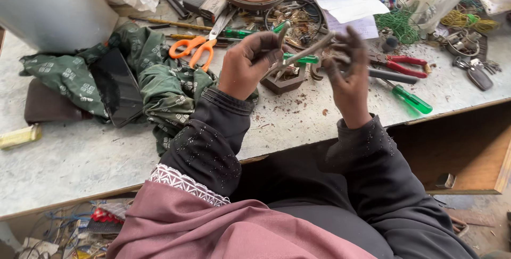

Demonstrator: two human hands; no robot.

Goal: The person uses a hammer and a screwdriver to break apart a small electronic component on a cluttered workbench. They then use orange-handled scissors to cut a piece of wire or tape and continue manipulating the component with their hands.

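Holding a thin, stiff, light metal strip [303,54] above the table's near edge, we are pinching it with closed left hand [249,62] and half-open right hand [348,75].

Both forearms, in dark sleeves, rise from the lower edge and bend upward at the wrists. The left hand [247,62] is curled, fingers folded toward the palm with the thumb pressed in. The right hand [348,73] is raised beside it, palm turned inward, grimy fingers spread and bent.
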